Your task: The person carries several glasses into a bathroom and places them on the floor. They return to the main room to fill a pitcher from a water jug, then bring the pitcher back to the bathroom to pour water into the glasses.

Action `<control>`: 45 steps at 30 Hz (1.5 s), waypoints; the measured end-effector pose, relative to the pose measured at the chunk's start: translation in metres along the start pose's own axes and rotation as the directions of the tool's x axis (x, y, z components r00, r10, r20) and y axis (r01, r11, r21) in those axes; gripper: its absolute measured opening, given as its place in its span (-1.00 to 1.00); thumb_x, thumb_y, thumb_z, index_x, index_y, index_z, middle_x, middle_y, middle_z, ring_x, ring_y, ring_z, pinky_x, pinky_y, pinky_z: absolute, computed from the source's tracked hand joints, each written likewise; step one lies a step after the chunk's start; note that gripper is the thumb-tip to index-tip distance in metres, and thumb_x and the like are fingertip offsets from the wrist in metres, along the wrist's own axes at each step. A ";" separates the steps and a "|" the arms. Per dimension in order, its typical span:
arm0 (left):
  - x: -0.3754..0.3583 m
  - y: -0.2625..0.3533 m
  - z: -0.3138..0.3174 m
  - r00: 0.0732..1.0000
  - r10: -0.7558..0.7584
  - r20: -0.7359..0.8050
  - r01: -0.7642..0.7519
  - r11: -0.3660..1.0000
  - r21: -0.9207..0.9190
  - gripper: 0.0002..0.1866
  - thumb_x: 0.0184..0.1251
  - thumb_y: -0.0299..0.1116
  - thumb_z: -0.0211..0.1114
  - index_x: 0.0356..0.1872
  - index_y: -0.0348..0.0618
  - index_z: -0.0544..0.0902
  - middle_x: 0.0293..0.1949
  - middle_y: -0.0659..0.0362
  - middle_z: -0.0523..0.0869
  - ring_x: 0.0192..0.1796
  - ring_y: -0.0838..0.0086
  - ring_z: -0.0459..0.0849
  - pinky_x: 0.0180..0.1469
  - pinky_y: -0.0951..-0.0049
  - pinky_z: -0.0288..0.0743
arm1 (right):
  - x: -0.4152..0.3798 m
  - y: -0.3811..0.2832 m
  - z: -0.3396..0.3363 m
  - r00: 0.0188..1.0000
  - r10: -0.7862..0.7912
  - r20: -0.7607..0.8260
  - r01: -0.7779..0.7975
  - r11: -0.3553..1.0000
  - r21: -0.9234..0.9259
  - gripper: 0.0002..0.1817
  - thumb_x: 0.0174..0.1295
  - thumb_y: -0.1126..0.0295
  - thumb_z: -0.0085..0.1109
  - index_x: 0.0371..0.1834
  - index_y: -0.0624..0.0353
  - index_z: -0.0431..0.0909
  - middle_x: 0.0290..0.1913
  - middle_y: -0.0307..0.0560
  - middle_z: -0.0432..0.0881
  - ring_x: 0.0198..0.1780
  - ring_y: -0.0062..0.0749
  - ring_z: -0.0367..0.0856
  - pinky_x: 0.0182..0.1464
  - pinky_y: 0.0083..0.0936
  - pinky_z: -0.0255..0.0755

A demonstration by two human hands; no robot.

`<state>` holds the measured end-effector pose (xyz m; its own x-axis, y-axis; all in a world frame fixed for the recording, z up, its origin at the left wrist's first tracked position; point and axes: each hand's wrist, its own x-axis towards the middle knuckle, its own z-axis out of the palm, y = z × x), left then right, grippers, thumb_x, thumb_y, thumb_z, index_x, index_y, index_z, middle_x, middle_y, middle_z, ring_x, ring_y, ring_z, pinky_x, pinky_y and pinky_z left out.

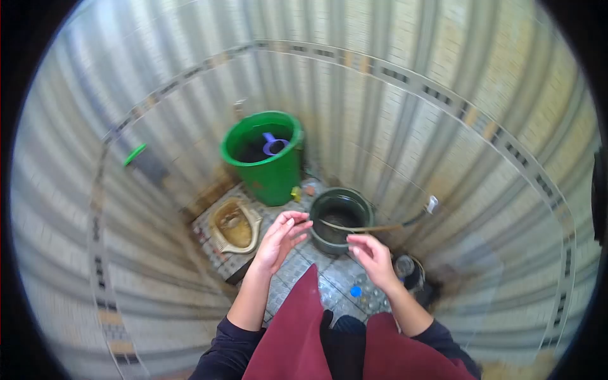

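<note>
My left hand (278, 244) is raised in mid-air with its fingers spread, holding nothing. It hovers near the left side of a dark round basin (324, 242) on the tiled floor. My right hand (373, 258) is also in the air, with loosely curved fingers apart and nothing between them. Its fingertips overlap the basin's lower right edge in this view. A thin hose (380, 227) runs from a wall tap (432, 204) across the basin's rim to its inside.
A tall green bucket (272, 180) holds a purple dipper (271, 140). Left of the basin lies a squat toilet (253, 237). A blue round item (356, 291) and several clear glass-like pieces (377, 297) sit on the floor. A dark container (415, 278) stands by the right wall.
</note>
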<state>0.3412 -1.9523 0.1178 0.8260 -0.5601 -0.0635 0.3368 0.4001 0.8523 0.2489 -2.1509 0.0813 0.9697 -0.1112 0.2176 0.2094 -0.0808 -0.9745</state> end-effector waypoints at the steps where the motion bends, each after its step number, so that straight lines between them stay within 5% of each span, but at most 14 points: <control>1: -0.016 0.005 -0.008 0.997 0.018 -0.072 -0.020 1.000 -0.022 -0.73 0.16 -0.19 -0.03 -0.18 -0.08 0.33 -0.07 0.21 0.38 0.00 0.49 0.35 -0.03 0.47 0.18 | -0.001 -0.003 0.011 0.999 0.003 0.044 -0.005 0.999 0.037 -0.75 0.02 0.50 -0.04 -0.19 0.29 0.39 -0.25 -0.11 0.48 -0.27 -0.57 0.44 -0.21 -0.66 0.31; 5: -0.088 0.001 -0.034 0.929 0.156 -0.337 -0.174 0.984 -0.024 -0.74 0.16 -0.19 -0.04 -0.19 -0.08 0.33 -0.07 0.21 0.36 0.01 0.41 0.35 -0.04 0.41 0.24 | -0.009 -0.009 0.044 0.926 -0.047 0.376 0.046 0.999 0.013 -0.72 -0.02 0.54 -0.03 -0.18 0.30 0.38 -0.23 -0.05 0.48 -0.26 -0.51 0.46 -0.20 -0.62 0.33; 10: -0.179 -0.029 -0.028 0.787 0.092 -0.610 -0.175 0.982 -0.077 -0.76 0.18 -0.19 -0.07 -0.19 -0.05 0.34 -0.08 0.23 0.38 0.01 0.44 0.35 -0.05 0.44 0.25 | -0.019 0.007 0.069 0.757 0.012 0.654 -0.112 0.987 0.111 -0.73 -0.02 0.52 -0.02 -0.19 0.30 0.39 -0.24 -0.07 0.48 -0.29 -0.51 0.46 -0.21 -0.61 0.33; 18: -0.296 -0.062 0.020 0.616 0.201 -0.762 -0.388 0.919 -0.072 -0.71 0.20 -0.16 -0.12 -0.13 -0.06 0.29 -0.03 0.22 0.34 0.04 0.45 0.30 0.03 0.41 0.13 | -0.060 -0.004 0.167 0.179 -0.078 0.981 -0.131 0.986 0.102 -0.76 0.00 0.49 0.00 -0.21 0.25 0.42 -0.30 -0.12 0.49 -0.30 -0.54 0.46 -0.23 -0.64 0.32; 23: -0.393 -0.086 0.048 0.293 0.296 -0.909 -0.591 0.804 0.071 -0.74 0.21 -0.23 -0.12 -0.15 -0.11 0.32 -0.06 0.15 0.37 0.02 0.35 0.35 -0.01 0.37 0.24 | -0.118 -0.023 0.239 -0.203 -0.116 0.972 -0.072 0.992 0.104 -0.75 0.02 0.47 -0.02 -0.18 0.23 0.41 -0.26 -0.13 0.48 -0.30 -0.58 0.44 -0.23 -0.65 0.31; 26: -0.457 -0.106 0.050 0.003 0.234 -0.972 -0.709 0.686 0.163 -0.79 0.18 -0.22 -0.08 -0.22 -0.06 0.35 -0.09 0.21 0.38 0.00 0.36 0.35 0.02 0.32 0.16 | -0.169 -0.030 0.286 -0.390 -0.128 0.912 -0.091 0.991 0.100 -0.75 0.04 0.46 -0.04 -0.18 0.22 0.40 -0.24 -0.16 0.48 -0.33 -0.60 0.44 -0.27 -0.67 0.32; 30: -0.538 -0.110 0.051 -0.144 0.241 -0.960 -0.736 0.623 0.267 -0.77 0.17 -0.21 -0.08 -0.20 -0.05 0.35 -0.09 0.19 0.38 0.00 0.34 0.35 0.02 0.29 0.16 | -0.243 -0.053 0.353 -0.535 -0.162 0.829 -0.066 0.986 0.150 -0.75 0.03 0.46 -0.04 -0.17 0.19 0.40 -0.28 -0.18 0.48 -0.39 -0.64 0.41 -0.33 -0.69 0.32; 35: -0.657 -0.098 0.022 -0.193 0.310 -0.931 -0.795 0.507 0.334 -0.78 0.16 -0.27 -0.09 -0.19 -0.10 0.33 -0.08 0.15 0.35 0.02 0.28 0.32 0.02 0.24 0.18 | -0.357 -0.101 0.453 -0.548 -0.175 0.818 -0.105 0.984 0.141 -0.74 0.01 0.47 -0.01 -0.18 0.19 0.40 -0.44 -0.27 0.44 -0.45 -0.71 0.34 -0.35 -0.74 0.26; 38: -0.697 -0.091 0.009 -0.299 0.316 -0.900 -0.735 0.526 0.429 -0.80 0.16 -0.29 -0.09 -0.21 -0.10 0.30 -0.12 0.14 0.35 0.00 0.29 0.32 0.03 0.26 0.17 | -0.397 -0.129 0.493 -0.526 -0.245 0.814 -0.034 0.963 0.268 -0.73 -0.05 0.44 -0.02 -0.22 0.19 0.40 -0.34 -0.10 0.45 -0.41 -0.45 0.40 -0.32 -0.58 0.31; 40: -0.722 -0.088 -0.005 -0.312 0.298 -0.902 -0.725 0.539 0.429 -0.79 0.15 -0.27 -0.08 -0.22 -0.10 0.31 -0.13 0.13 0.36 0.01 0.28 0.31 0.02 0.25 0.19 | -0.411 -0.146 0.519 -0.443 -0.407 0.799 0.014 0.888 0.460 -0.70 -0.08 0.42 -0.02 -0.20 0.19 0.38 -0.28 -0.02 0.41 -0.31 -0.29 0.40 -0.23 -0.49 0.30; 45: -0.770 -0.069 -0.065 -0.341 0.281 -0.897 -0.675 0.591 0.442 -0.79 0.15 -0.25 -0.08 -0.22 -0.07 0.33 -0.12 0.14 0.38 -0.01 0.30 0.32 -0.01 0.31 0.20 | -0.414 -0.139 0.606 -0.281 -0.460 0.842 0.085 0.862 0.499 -0.68 -0.09 0.41 0.00 -0.18 0.13 0.38 -0.22 -0.03 0.40 -0.20 -0.27 0.40 -0.20 -0.48 0.29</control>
<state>-0.2890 -1.5016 0.0742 0.2187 0.9542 -0.2042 -0.5583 0.2940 0.7758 -0.1053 -1.4932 0.0937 -0.2627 0.9028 0.3403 0.3263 0.4151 -0.8492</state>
